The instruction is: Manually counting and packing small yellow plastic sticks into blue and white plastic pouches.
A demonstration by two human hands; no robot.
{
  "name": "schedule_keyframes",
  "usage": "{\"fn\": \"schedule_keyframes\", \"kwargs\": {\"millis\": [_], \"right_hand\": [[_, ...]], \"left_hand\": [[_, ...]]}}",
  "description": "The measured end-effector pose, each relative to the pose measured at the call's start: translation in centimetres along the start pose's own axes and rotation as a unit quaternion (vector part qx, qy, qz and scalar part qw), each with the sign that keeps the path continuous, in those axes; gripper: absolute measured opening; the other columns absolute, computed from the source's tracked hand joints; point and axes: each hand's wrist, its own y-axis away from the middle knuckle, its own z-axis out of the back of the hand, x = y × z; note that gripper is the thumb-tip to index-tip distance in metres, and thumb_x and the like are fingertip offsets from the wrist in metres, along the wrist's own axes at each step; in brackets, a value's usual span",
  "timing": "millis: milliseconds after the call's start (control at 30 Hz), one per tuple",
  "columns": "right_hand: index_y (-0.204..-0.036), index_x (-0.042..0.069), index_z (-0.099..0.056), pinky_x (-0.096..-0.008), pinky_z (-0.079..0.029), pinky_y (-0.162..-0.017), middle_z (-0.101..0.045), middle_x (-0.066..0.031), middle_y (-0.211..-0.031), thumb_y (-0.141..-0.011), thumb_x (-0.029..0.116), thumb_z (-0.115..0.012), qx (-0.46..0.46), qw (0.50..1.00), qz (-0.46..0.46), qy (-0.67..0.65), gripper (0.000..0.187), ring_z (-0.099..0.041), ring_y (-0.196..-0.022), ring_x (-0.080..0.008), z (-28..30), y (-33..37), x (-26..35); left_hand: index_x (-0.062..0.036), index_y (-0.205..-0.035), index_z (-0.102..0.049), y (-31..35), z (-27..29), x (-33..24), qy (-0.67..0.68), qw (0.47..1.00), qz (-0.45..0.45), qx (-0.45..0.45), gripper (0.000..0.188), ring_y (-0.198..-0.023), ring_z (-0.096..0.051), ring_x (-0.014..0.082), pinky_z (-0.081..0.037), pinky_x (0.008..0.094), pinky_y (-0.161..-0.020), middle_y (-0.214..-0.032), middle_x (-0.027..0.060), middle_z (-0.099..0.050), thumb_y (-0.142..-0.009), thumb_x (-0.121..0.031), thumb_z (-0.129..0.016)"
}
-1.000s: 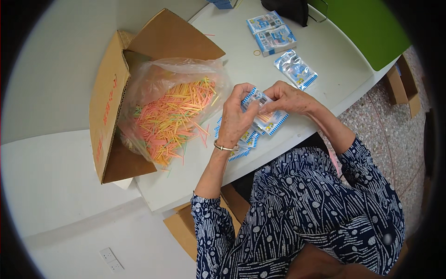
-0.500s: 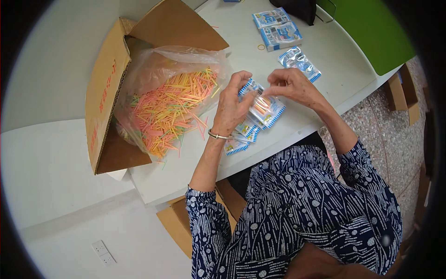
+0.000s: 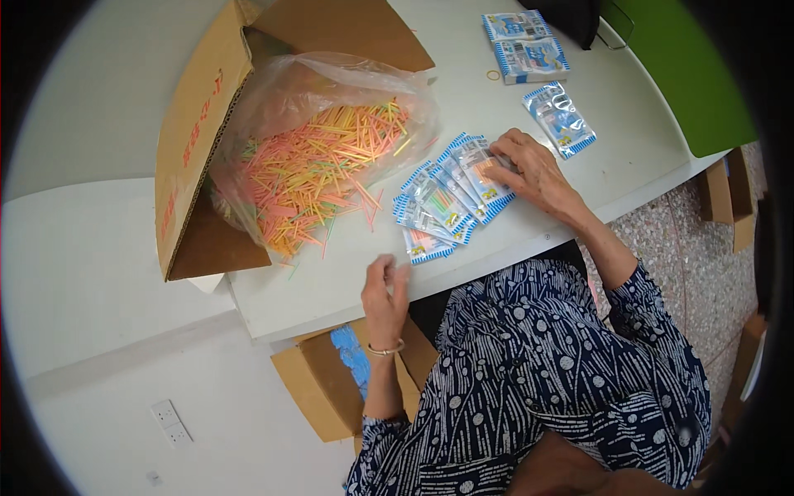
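Several small clear-and-blue packets (image 3: pixel 442 201) lie fanned out and overlapping near the table's front edge, with coloured sticks showing inside some of them. My right hand (image 3: pixel 536 172) is at the right end of the fan, its thumb and bent fingers closed on the last packet (image 3: pixel 482 172). Part of that packet is hidden under the fingers. Lower left of the fan, at the table edge, my left hand (image 3: pixel 384 304) holds nothing, thumb and fingers apart. A bracelet is around its wrist.
A tipped cardboard box (image 3: pixel 198 149) holds a clear plastic bag (image 3: pixel 306 78) of pink, yellow and green sticks (image 3: pixel 322 165), some spilling onto the table. Beyond lie a flat packet (image 3: pixel 560 120), stacked packets (image 3: pixel 529 58) and a rubber band (image 3: pixel 493 75). Below the table stands an open box (image 3: pixel 310 397) with blue packets (image 3: pixel 351 355).
My left hand has let go of the packet and moved down and left to the table edge. My right hand has lowered onto the packets, which are now spread in a fan.
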Motion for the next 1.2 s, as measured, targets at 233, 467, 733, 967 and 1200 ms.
{"fn": "schedule_keyframes", "kwargs": {"millis": [233, 467, 733, 967, 1200], "right_hand": [[-0.095, -0.002, -0.058, -0.0361, -0.045, -0.072, -0.054, -0.0136, -0.095, -0.083, 0.023, -0.063, -0.001, 1.0, 0.013, 0.003, 0.028, -0.055, -0.083, -0.0276, -0.5, 0.1, 0.2], [-0.092, -0.002, -0.056, -0.0382, -0.045, -0.075, -0.053, -0.0149, -0.097, -0.082, 0.015, -0.062, 0.008, 0.999, 0.037, -0.015, 0.021, -0.055, -0.087, -0.0306, -1.8, 0.7, 2.1], [-0.092, -0.003, -0.055, -0.0398, -0.046, -0.075, -0.053, -0.0161, -0.097, -0.081, 0.01, -0.062, -0.008, 0.998, 0.061, 0.005, 0.018, -0.055, -0.087, -0.0332, -3.4, 0.8, 2.8], [-0.095, -0.003, -0.055, -0.0397, -0.047, -0.075, -0.052, -0.0167, -0.099, -0.082, 0.01, -0.061, 0.008, 0.997, 0.071, -0.02, 0.019, -0.055, -0.088, -0.0335, -5.7, 2.0, 4.5], [-0.096, -0.003, -0.053, -0.0391, -0.047, -0.074, -0.051, -0.0162, -0.1, -0.082, 0.008, -0.059, -0.018, 0.993, 0.101, -0.058, 0.019, -0.053, -0.091, -0.0326, -7.3, 2.7, 5.4]], "left_hand": [[0.0034, -0.105, -0.056, -2.3, -2.1, -0.7, 0.103, 0.994, -0.009, -0.046, 0.025, -0.076, -0.055, 0.0143, -0.046, 0.0264, -0.074, -0.087, 0.0092, -0.061, -0.09, -0.015, -0.057], [0.0056, -0.104, -0.054, -4.9, -5.2, -1.8, 0.143, 0.989, 0.041, 0.012, 0.032, -0.074, -0.061, 0.0214, -0.049, 0.0323, -0.067, -0.082, 0.0146, -0.062, -0.089, -0.021, -0.06], [0.005, -0.112, -0.05, -5.2, -5.8, -2.0, 0.158, 0.987, 0.009, -0.023, 0.035, -0.081, -0.058, 0.0308, -0.046, 0.0376, -0.076, -0.091, 0.0206, -0.06, -0.09, -0.022, -0.056], [0.0069, -0.118, -0.046, -4.6, -2.9, -2.1, 0.18, 0.981, 0.061, 0.029, 0.041, -0.097, -0.057, 0.0265, -0.046, 0.035, -0.083, -0.111, 0.0198, -0.056, -0.09, -0.02, -0.058], [0.005, -0.123, -0.04, -5.0, -3.0, -3.3, 0.355, 0.928, 0.098, 0.057, 0.055, -0.099, -0.059, 0.0202, -0.049, 0.0319, -0.082, -0.112, 0.0142, -0.059, -0.083, -0.02, -0.068]]}}
